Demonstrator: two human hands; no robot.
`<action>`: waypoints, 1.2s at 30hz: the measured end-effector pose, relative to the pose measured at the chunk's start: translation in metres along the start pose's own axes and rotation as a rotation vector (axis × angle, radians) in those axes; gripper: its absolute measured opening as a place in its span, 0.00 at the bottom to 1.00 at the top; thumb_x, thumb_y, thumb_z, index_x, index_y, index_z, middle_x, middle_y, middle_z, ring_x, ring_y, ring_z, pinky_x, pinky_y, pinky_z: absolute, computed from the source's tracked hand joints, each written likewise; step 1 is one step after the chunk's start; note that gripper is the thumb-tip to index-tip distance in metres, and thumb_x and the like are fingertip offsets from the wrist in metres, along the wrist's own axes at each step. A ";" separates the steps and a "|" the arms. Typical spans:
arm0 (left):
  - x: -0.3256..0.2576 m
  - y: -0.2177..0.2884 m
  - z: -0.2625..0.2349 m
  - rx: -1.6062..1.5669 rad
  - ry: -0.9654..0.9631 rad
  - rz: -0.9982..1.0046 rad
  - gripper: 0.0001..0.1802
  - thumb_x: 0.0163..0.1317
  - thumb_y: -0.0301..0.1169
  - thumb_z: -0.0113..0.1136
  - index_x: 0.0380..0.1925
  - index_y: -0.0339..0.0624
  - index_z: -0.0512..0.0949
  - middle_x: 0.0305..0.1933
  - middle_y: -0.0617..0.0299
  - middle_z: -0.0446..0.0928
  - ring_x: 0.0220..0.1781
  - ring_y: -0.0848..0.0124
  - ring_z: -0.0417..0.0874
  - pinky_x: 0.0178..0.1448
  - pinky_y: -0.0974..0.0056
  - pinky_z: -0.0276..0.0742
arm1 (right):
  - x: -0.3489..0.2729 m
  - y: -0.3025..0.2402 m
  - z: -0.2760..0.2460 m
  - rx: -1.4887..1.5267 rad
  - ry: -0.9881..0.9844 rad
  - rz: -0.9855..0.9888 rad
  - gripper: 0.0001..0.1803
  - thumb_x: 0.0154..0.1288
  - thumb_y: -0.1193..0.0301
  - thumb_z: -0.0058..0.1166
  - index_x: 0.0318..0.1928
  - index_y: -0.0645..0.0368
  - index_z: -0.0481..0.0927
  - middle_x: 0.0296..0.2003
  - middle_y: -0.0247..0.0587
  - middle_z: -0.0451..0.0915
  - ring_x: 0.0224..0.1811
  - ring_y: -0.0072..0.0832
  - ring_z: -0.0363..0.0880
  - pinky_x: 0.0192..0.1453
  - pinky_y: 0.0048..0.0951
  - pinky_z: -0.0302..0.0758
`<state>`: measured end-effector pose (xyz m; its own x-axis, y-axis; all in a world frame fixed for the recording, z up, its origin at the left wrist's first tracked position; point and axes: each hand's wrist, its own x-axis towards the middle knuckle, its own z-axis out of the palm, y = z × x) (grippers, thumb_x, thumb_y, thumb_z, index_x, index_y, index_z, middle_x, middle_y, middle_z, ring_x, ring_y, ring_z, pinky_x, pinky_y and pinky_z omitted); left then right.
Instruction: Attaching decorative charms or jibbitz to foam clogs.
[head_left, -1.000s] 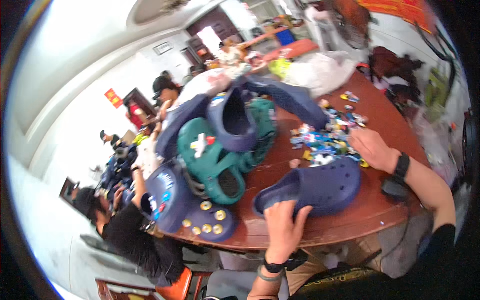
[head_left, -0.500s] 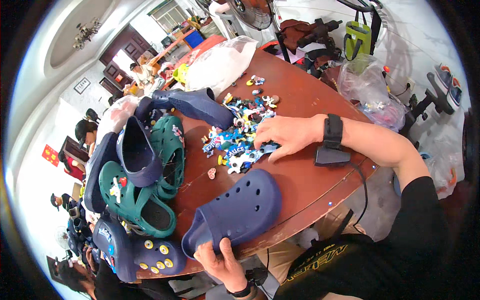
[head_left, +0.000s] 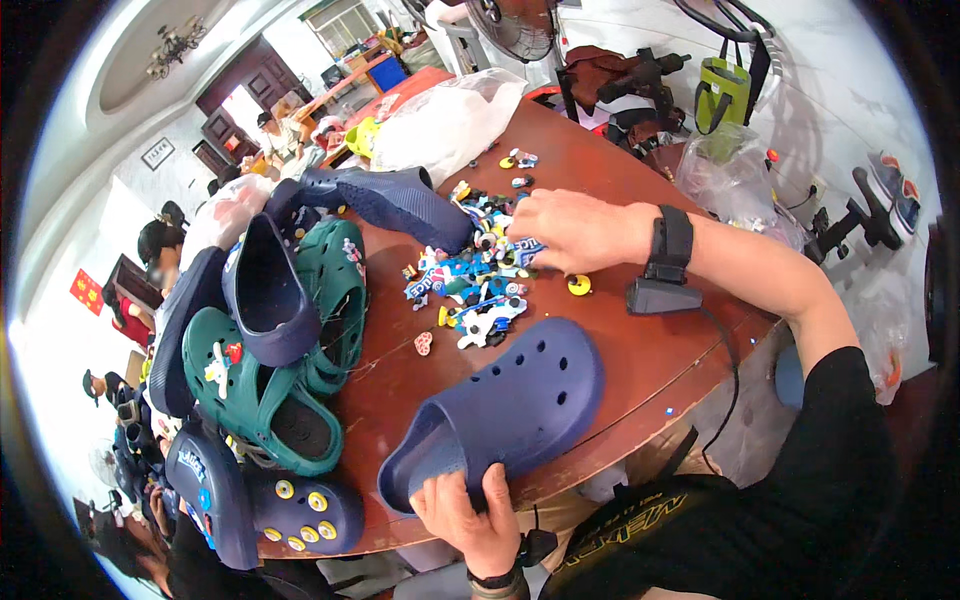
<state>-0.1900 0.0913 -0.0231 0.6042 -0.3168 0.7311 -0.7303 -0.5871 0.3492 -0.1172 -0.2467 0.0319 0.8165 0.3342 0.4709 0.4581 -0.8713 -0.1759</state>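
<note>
A navy blue clog (head_left: 510, 385) with holes in its toe lies by the near edge of the table. My left hand (head_left: 468, 515) grips the side of its opening near the heel, thumb outside and fingers curled within. Beyond the clog is a heap of small colourful shoe charms (head_left: 475, 280). Over the right side of that heap, my right hand (head_left: 580, 232) is bent down with curled fingers among the charms. Its fingertips are partly hidden, so what they pinch cannot be made out. A round yellow charm (head_left: 579, 286) sits just below this hand.
Left of the heap, green clogs (head_left: 265, 395) and navy clogs (head_left: 275, 290) are piled, some decorated with charms. A heart-shaped charm (head_left: 423, 343) lies apart on the red-brown table (head_left: 600, 335). White plastic sheeting (head_left: 450, 120) covers the far part. Other people sit at the left.
The clog and my left hand appear shifted slightly right. My right hand has moved farther into the heap, its fingers more curled. A round yellow charm now shows beside it.
</note>
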 end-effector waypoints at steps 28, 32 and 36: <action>-0.029 -0.013 0.005 0.023 0.140 0.134 0.20 0.60 0.47 0.66 0.34 0.41 0.74 0.30 0.60 0.73 0.31 0.59 0.71 0.44 0.55 0.60 | -0.003 -0.066 -0.021 1.009 -0.188 0.028 0.13 0.70 0.69 0.56 0.51 0.64 0.78 0.39 0.39 0.81 0.44 0.26 0.79 0.52 0.31 0.74; -0.027 -0.012 0.008 0.007 0.201 0.142 0.20 0.61 0.47 0.65 0.35 0.40 0.74 0.30 0.58 0.73 0.31 0.57 0.70 0.44 0.55 0.60 | -0.001 -0.081 -0.014 0.969 -0.371 -0.122 0.11 0.75 0.67 0.50 0.43 0.61 0.81 0.39 0.35 0.79 0.44 0.28 0.76 0.51 0.31 0.72; -0.020 -0.009 0.007 0.016 0.110 0.073 0.16 0.63 0.39 0.63 0.39 0.37 0.74 0.34 0.54 0.72 0.35 0.55 0.69 0.45 0.53 0.61 | -0.006 -0.095 0.010 0.548 -0.094 -0.067 0.08 0.71 0.69 0.52 0.38 0.60 0.78 0.35 0.38 0.75 0.45 0.35 0.73 0.50 0.35 0.72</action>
<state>-0.1931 0.0978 -0.0446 0.5102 -0.2763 0.8144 -0.7655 -0.5776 0.2836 -0.1614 -0.1624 0.0370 0.7957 0.4347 0.4216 0.6051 -0.5416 -0.5836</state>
